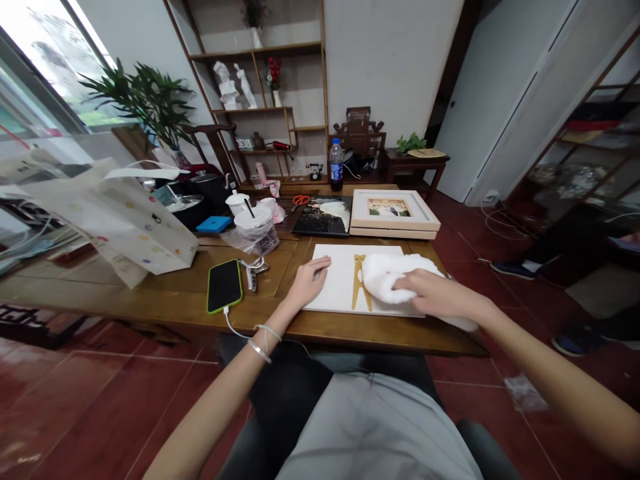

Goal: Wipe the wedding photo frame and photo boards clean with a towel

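A white board [340, 280] lies flat at the near edge of the wooden table [165, 300], with a tan stand piece [359, 283] on its back. My left hand [309, 281] rests on the board's left edge with the fingers stretched out flat. A fluffy white cloth [387, 270] lies on the board's right half. My right hand [431, 292] lies on top of that cloth, fingers curled onto it.
A black phone [225, 285] in a green case lies left of the board, its cable hanging over the edge. Metal clips [253, 270] sit beside it. Behind are a framed photo [393, 212], a dark print [324, 217], a lidded cup [254, 223], a white paper bag [120, 220] and a bottle [336, 165].
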A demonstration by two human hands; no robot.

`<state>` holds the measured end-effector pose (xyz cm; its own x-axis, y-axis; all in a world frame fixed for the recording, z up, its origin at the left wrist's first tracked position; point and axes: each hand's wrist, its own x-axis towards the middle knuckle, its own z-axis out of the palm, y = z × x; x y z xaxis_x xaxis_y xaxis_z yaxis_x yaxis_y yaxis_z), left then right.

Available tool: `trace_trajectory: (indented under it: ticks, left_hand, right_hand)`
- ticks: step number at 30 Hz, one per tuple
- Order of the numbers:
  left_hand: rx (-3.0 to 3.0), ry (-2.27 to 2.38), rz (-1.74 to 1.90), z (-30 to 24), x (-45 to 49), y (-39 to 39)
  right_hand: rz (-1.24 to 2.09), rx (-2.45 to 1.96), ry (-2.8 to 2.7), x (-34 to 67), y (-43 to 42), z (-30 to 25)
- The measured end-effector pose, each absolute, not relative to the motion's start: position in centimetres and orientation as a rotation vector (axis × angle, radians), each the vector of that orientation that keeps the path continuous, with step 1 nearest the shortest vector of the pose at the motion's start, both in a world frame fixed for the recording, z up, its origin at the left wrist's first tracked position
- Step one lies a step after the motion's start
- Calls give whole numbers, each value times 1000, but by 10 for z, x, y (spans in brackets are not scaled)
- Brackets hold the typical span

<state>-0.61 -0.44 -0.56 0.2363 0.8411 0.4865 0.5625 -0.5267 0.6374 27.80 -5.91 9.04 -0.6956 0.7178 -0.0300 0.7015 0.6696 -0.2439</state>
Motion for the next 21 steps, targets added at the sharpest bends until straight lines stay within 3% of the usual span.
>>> trace_trajectory:
  ticks: [10, 16, 21]
  left_hand:
    - [2174, 1310, 1162, -3, -6, -6]
    - [2170, 1302, 1165, -1, -6, -6]
    - [2169, 1311, 1170, -1, -5, -6]
  right_hand:
    - [217, -1315, -2466, 251, 22, 59]
    - [81, -1203, -2667, 249, 7, 55]
    - [283, -1199, -2801, 259, -41, 69]
